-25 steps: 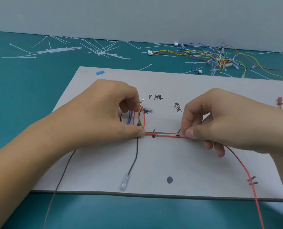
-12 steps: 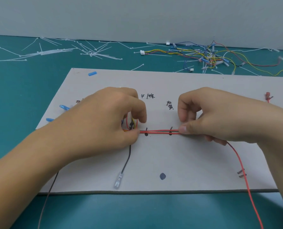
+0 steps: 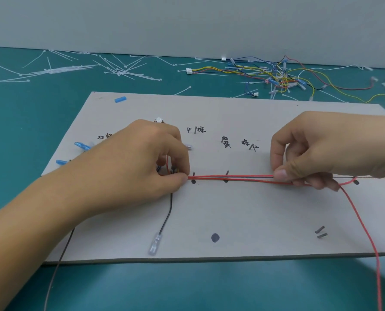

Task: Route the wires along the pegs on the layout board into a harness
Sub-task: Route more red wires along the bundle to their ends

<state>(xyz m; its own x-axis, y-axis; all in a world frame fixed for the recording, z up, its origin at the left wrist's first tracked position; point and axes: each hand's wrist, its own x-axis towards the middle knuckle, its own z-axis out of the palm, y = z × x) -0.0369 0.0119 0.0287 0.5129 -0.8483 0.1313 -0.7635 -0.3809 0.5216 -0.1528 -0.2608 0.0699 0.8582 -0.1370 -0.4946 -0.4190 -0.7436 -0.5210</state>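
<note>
A grey layout board [image 3: 254,212] lies flat on the teal table, with small dark pegs and handwritten marks on it. A bundle of red wires [image 3: 232,177] runs straight across the board past two pegs [image 3: 226,173]. My left hand [image 3: 142,162] pinches the bundle's left end against the board. My right hand [image 3: 317,153] pinches the same bundle further right, thumb on top. From under that hand one red wire [image 3: 366,232] curves down off the board's front edge. A black wire with a clear terminal [image 3: 155,244] hangs down from below my left hand.
Loose white cable ties [image 3: 74,68] are scattered at the back left of the table. A tangle of coloured wires [image 3: 277,75] lies at the back right by the wall. Blue sleeves [image 3: 120,99] lie on the board's left part. Two pegs [image 3: 320,232] stand near the front right.
My right hand has slid right along the red bundle, so a longer straight stretch shows between my hands. My left hand stays pinched at the left end.
</note>
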